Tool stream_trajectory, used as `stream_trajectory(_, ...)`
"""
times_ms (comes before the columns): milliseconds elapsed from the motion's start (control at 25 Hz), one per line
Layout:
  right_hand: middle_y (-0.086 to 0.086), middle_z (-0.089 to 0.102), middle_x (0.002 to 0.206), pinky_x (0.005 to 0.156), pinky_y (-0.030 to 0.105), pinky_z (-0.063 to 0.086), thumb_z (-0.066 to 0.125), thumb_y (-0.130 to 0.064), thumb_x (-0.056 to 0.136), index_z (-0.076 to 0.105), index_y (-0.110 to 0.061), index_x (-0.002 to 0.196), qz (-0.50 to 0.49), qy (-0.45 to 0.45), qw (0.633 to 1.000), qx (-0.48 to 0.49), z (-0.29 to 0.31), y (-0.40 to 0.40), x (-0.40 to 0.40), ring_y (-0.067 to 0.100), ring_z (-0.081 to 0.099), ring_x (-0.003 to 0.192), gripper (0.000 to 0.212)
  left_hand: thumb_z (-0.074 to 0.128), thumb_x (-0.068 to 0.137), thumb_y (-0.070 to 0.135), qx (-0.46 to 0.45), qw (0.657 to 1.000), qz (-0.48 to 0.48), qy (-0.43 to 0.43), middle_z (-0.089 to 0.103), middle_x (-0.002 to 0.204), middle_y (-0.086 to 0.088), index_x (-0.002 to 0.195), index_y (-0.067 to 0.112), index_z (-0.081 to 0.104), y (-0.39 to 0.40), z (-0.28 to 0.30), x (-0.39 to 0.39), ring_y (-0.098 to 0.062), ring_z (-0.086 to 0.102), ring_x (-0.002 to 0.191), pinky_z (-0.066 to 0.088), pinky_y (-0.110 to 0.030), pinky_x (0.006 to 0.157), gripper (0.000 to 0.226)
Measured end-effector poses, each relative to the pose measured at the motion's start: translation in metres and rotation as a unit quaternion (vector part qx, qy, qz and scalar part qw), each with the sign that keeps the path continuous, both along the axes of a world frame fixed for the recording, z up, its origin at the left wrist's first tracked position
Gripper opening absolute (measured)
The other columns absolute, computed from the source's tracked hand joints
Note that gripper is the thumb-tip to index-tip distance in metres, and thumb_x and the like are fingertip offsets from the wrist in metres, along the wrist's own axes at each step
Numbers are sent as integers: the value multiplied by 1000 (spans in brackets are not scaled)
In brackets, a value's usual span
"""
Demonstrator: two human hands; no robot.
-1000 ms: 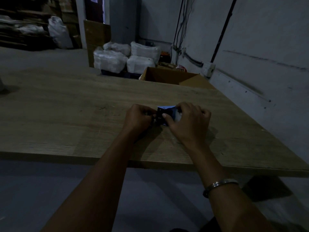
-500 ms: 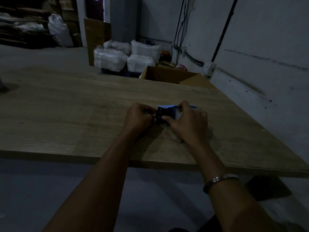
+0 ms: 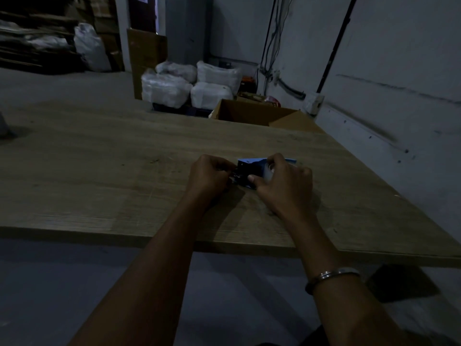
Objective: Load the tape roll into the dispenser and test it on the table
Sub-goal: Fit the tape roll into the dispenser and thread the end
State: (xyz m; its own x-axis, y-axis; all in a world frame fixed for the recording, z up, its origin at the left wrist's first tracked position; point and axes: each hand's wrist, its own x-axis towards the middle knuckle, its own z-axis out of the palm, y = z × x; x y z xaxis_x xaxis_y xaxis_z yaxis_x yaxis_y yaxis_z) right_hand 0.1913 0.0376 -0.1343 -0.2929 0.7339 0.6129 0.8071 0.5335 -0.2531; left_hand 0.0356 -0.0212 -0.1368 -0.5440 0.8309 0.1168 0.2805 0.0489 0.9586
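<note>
A blue tape dispenser (image 3: 250, 168) with a dark front part rests low on the wooden table (image 3: 99, 176), between my two hands. My right hand (image 3: 284, 186) wraps over its right side, thumb against the front. A pale roll of tape (image 3: 269, 171) shows under those fingers, mostly hidden. My left hand (image 3: 209, 177) is curled at the dispenser's left end, its fingertips pinched at the dark front part. What the fingertips pinch is hidden in the dim light.
An open cardboard box (image 3: 262, 116) stands just beyond the table's far edge. White sacks (image 3: 189, 88) lie on the floor behind it. A grey wall (image 3: 399, 96) runs along the table's right side. A dark object (image 3: 3, 126) sits at the far left edge.
The blue rear end of the dispenser now shows past my right fingers, which have shifted slightly back. My left hand has stayed at the front end.
</note>
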Motion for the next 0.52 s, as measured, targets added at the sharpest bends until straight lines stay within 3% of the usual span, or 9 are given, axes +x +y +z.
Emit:
stream_trajectory(200, -1, 67, 91, 84, 39, 35, 49, -83, 73, 50, -25, 110, -18, -39, 999, 23, 1, -2, 1, 23, 63, 85, 69, 60, 91, -1, -2, 1000, -18, -12, 71, 101, -9, 108, 8, 73, 0, -1, -3, -17, 70, 84, 60, -30, 71, 23)
stream_trajectory(520, -3, 66, 94, 87, 37, 35, 65, -66, 76, 53, -23, 107, 5, -5, 1000, -4, 4, -3, -2, 20, 61, 88, 54, 58, 93, 0, -2, 1000, -9, 0, 70, 104, -9, 109, 9, 72, 2, -1, -2, -18, 70, 84, 61, -34, 72, 23)
